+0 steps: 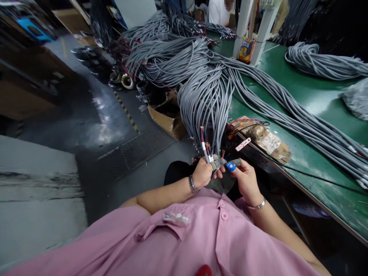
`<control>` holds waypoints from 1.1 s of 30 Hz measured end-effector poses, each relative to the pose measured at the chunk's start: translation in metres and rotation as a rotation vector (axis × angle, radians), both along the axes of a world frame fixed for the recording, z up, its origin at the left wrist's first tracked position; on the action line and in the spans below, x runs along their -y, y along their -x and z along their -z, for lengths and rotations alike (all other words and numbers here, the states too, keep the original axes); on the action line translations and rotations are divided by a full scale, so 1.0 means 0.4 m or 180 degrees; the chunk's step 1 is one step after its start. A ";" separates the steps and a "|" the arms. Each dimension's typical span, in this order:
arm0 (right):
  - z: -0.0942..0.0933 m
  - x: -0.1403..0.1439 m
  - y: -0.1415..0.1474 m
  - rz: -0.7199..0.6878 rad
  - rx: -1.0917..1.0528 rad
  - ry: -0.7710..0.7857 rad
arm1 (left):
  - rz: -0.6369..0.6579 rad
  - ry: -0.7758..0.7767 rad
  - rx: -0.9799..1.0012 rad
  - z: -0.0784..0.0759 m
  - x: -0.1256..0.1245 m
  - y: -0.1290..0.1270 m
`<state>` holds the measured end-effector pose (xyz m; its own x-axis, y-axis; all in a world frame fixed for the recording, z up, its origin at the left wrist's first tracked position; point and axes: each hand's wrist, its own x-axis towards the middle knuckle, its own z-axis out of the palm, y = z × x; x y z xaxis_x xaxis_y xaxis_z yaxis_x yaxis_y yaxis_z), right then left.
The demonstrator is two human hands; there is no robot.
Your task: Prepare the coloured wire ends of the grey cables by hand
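Both hands work at 6 o'clock: left hand (202, 173) grips cable ends (207, 152), right hand (244, 177) pinches a blue-tipped tool (231, 166); loose wires could slip or snag, I judge

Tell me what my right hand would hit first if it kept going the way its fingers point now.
Probably the stripped cable end that the left hand grips: the right hand points its fingers leftward at it, nearly touching. Depth is hard to judge.
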<state>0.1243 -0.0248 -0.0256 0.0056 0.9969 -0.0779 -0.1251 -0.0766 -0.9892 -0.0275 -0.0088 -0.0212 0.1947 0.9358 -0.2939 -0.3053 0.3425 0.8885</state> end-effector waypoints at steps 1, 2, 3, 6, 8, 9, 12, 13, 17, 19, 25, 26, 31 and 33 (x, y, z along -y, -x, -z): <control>0.000 0.002 -0.001 0.0009 0.0019 -0.0003 | 0.0032 -0.0002 -0.0039 0.001 0.000 0.001; 0.001 0.004 -0.002 0.0019 0.0031 -0.0006 | 0.0064 -0.0003 -0.0075 0.001 -0.001 0.002; 0.001 0.006 -0.003 0.0025 0.0033 -0.0013 | 0.0097 -0.0007 -0.0104 0.001 -0.002 0.003; 0.002 0.011 -0.006 0.0021 0.0000 -0.0028 | 0.0182 -0.0011 -0.0148 0.000 -0.004 0.006; 0.003 0.014 -0.007 0.0020 -0.0008 -0.0017 | 0.0228 0.0000 -0.0160 -0.001 -0.004 0.007; 0.003 0.015 -0.008 0.0023 -0.0012 -0.0012 | 0.0247 0.0000 -0.0162 -0.001 -0.004 0.007; 0.004 0.020 -0.009 -0.0013 -0.0063 -0.0013 | 0.0271 -0.0039 -0.0165 -0.003 -0.006 0.007; 0.004 0.022 -0.011 -0.0039 -0.0073 -0.0015 | 0.0272 -0.0051 -0.0175 -0.004 -0.007 0.006; 0.015 0.026 -0.026 -0.0174 -0.0085 -0.0086 | 0.0319 -0.0065 -0.0263 -0.020 -0.017 0.009; 0.025 0.018 -0.040 -0.0125 -0.0246 -0.0091 | 0.0400 -0.0059 -0.0280 -0.035 -0.024 0.013; 0.032 -0.069 -0.081 0.0063 -0.0942 0.0431 | 0.0980 0.0025 -0.0076 -0.062 -0.047 0.023; 0.027 -0.087 -0.084 -0.0027 -0.1032 0.0499 | 0.1131 0.0051 0.0003 -0.062 -0.054 0.023; -0.006 -0.145 -0.068 -0.0480 -0.1518 0.0496 | 0.1636 0.0294 0.0483 -0.042 -0.101 0.017; -0.010 -0.150 -0.051 -0.0357 -0.1601 0.0303 | 0.1729 0.0387 0.0662 -0.031 -0.118 0.014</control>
<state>0.1447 0.0353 -0.0216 -0.1621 0.9776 -0.1340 -0.5687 -0.2035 -0.7969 -0.0331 0.0382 -0.0088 0.7013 0.6481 -0.2970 -0.2214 0.5939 0.7735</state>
